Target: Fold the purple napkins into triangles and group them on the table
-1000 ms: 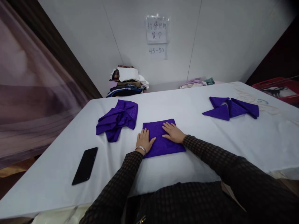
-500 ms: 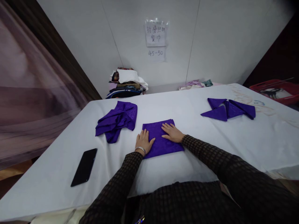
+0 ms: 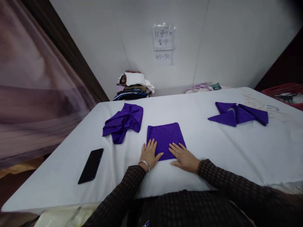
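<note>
A purple cloth folded into a flat square (image 3: 165, 138) lies in front of me on the white table (image 3: 213, 151). My left hand (image 3: 149, 154) rests flat at its near left corner, fingers stretched out, a silver bracelet on the wrist. Open and flat too, my right hand (image 3: 183, 156) sits at the near right corner, fingertips on the cloth's near edge. Neither hand grips anything.
A crumpled purple cloth (image 3: 123, 121) lies left of the square. Folded purple triangles (image 3: 238, 113) sit at the far right. A black phone (image 3: 91, 165) lies near the left front edge. Stacked fabrics (image 3: 133, 85) stand by the wall; a red bin (image 3: 284, 94) is at far right.
Both hands slid back toward me, from the middle of the folded cloth to its near edge. The camera shifted slightly.
</note>
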Motion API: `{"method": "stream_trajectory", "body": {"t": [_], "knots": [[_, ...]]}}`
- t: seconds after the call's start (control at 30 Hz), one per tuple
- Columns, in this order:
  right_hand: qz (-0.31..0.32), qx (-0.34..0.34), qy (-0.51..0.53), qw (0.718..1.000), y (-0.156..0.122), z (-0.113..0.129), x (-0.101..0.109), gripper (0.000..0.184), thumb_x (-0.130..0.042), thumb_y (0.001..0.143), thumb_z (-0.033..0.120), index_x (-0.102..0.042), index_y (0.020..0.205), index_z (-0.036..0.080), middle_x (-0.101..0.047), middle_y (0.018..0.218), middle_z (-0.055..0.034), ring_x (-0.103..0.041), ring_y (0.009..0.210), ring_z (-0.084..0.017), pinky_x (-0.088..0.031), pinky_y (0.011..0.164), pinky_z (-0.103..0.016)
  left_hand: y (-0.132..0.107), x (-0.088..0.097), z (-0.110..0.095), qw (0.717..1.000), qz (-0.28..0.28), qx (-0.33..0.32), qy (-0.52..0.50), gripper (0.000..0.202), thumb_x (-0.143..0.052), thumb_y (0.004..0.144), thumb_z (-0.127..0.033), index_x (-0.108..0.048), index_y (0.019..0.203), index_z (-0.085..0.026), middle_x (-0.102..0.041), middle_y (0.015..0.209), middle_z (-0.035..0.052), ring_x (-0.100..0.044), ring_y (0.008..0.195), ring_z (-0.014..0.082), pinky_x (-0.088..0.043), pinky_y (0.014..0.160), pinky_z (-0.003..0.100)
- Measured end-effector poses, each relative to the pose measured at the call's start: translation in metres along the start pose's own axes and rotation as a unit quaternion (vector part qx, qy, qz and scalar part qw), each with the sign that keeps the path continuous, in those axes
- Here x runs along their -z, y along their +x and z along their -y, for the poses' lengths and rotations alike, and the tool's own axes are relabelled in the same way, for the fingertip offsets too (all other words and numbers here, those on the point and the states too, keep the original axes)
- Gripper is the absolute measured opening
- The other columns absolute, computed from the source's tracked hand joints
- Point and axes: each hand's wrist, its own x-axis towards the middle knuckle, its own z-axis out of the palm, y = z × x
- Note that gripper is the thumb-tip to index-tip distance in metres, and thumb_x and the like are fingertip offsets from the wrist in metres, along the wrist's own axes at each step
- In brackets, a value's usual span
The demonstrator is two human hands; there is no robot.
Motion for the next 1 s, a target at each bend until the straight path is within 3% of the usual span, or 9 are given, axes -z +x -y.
{"method": "stream_trajectory", "body": {"t": [0.1, 0.2, 0.37, 0.5, 0.63, 0.73, 0.83, 0.9, 1.0], "knots": [[-0.009, 0.006, -0.013, 1.000, -0.005, -0.004, -0.001, 0.070, -0.038, 0.089, 0.056, -0.032, 0.142, 0.012, -0.029, 0.148, -0.0158, -0.022, 0.138, -0.028, -0.021, 0.110, -0.051, -0.002, 0.002, 0.000, 1.000, 0.007, 0.011, -0.025, 0.067, -0.040, 0.087, -0.056, -0.035, 0.140, -0.015, -0.028, 0.149, 0.0139, -0.019, 0.139, 0.0285, -0.015, 0.111, 0.055], [-0.050, 0.022, -0.018, 0.998, -0.017, -0.010, 0.001, 0.062, -0.041, 0.091, 0.049, -0.032, 0.143, 0.016, -0.031, 0.148, -0.0128, -0.024, 0.138, -0.026, -0.025, 0.109, -0.051, -0.006, 0.010, 0.009, 0.997, -0.036, 0.022, -0.061, 0.059, -0.042, 0.088, -0.050, -0.039, 0.137, -0.017, -0.030, 0.149, 0.0126, -0.025, 0.138, 0.0274, -0.023, 0.110, 0.052], [-0.124, 0.016, -0.033, 0.992, -0.043, -0.024, -0.006, 0.040, -0.042, 0.091, 0.024, -0.052, 0.129, 0.018, -0.055, 0.130, -0.0119, -0.046, 0.124, -0.026, -0.037, 0.102, -0.049, -0.012, 0.018, 0.025, 0.982, -0.123, 0.099, -0.102, 0.045, -0.050, 0.085, -0.034, -0.049, 0.126, -0.015, -0.055, 0.125, 0.0141, -0.051, 0.116, 0.0238, -0.042, 0.099, 0.039], [-0.138, 0.009, -0.044, 0.989, -0.042, -0.025, -0.008, 0.040, -0.037, 0.088, 0.011, -0.061, 0.119, 0.018, -0.063, 0.118, -0.0120, -0.057, 0.106, -0.024, -0.045, 0.092, -0.044, -0.005, 0.022, 0.023, 0.978, -0.086, 0.154, -0.112, 0.044, -0.053, 0.082, -0.024, -0.048, 0.125, -0.016, -0.060, 0.113, 0.0118, -0.060, 0.100, 0.0218, -0.048, 0.088, 0.035], [-0.116, 0.006, -0.043, 0.992, -0.034, -0.031, 0.006, 0.038, -0.036, 0.089, 0.013, -0.065, 0.112, 0.018, -0.066, 0.109, -0.0099, -0.059, 0.097, -0.023, -0.045, 0.089, -0.041, -0.004, 0.021, 0.006, 0.962, -0.066, 0.198, -0.176, 0.047, -0.057, 0.077, -0.018, -0.047, 0.124, -0.016, -0.064, 0.102, 0.0097, -0.062, 0.093, 0.0211, -0.049, 0.083, 0.034], [-0.098, -0.002, -0.059, 0.993, -0.041, -0.063, 0.024, 0.037, -0.035, 0.089, 0.013, -0.068, 0.103, 0.021, -0.069, 0.103, -0.0076, -0.061, 0.096, -0.022, -0.039, 0.096, -0.044, -0.020, 0.012, -0.019, 0.920, 0.024, 0.215, -0.327, 0.056, -0.058, 0.077, -0.020, -0.039, 0.130, -0.016, -0.066, 0.085, 0.0041, -0.063, 0.065, 0.0159, -0.051, 0.061, 0.029], [-0.109, -0.046, -0.097, 0.988, -0.061, -0.107, 0.040, 0.039, -0.036, 0.085, 0.010, -0.069, 0.101, 0.023, -0.067, 0.110, -0.0069, -0.054, 0.113, -0.024, -0.031, 0.102, -0.051, -0.040, 0.005, -0.044, 0.869, 0.147, 0.157, -0.445, 0.060, -0.059, 0.078, -0.028, -0.037, 0.133, -0.019, -0.064, 0.074, -0.0013, -0.054, 0.046, 0.0102, -0.044, 0.046, 0.024], [-0.122, -0.083, -0.112, 0.983, -0.073, -0.126, 0.046, 0.042, -0.038, 0.081, 0.006, -0.068, 0.105, 0.023, -0.064, 0.118, -0.0074, -0.048, 0.122, -0.025, -0.030, 0.102, -0.053, -0.044, 0.009, -0.052, 0.884, 0.138, 0.110, -0.432, 0.047, -0.058, 0.079, -0.033, -0.048, 0.123, -0.021, -0.063, 0.071, -0.0023, -0.053, 0.048, 0.0094, -0.045, 0.049, 0.023], [-0.145, -0.098, -0.096, 0.980, -0.076, -0.119, 0.047, 0.047, -0.040, 0.078, 0.004, -0.064, 0.114, 0.021, -0.060, 0.125, -0.0084, -0.043, 0.127, -0.025, -0.030, 0.103, -0.053, -0.030, 0.024, -0.050, 0.948, -0.015, 0.054, -0.314, 0.029, -0.051, 0.084, -0.035, -0.059, 0.109, -0.021, -0.064, 0.078, 0.0010, -0.058, 0.068, 0.0133, -0.049, 0.068, 0.028]]}}
